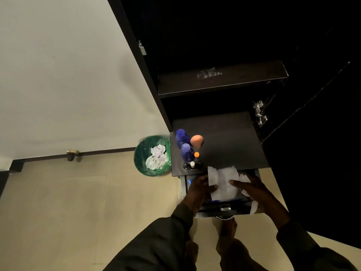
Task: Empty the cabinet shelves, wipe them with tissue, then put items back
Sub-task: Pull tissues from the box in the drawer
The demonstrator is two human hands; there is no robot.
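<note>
Holding a white tissue (pixel 222 182) stretched between both hands, the person stands over an open drawer (pixel 220 210) at the cabinet's foot. The left hand (pixel 199 187) pinches the sheet's left edge with thumb over fingers (pixel 214 186); the right hand (pixel 252 187) lays nearly straight fingers across its right side, with more tissue bunched under the palm. Just beyond the fingers sits the lower shelf (pixel 230 141), where two blue bottles (pixel 183 145), a peach sponge (pixel 197 140) and small vials (pixel 192 164) crowd its left front corner. Further up, the upper shelf (pixel 220 79) shows whitish smears. Left of the fingers, a green bin (pixel 152 155) holds crumpled tissues.

The step looks like readying a fresh sheet — wiping, not restocking. Next it probably needs folding into a pad and carrying to a bare shelf — perhaps the smeared one.
</note>
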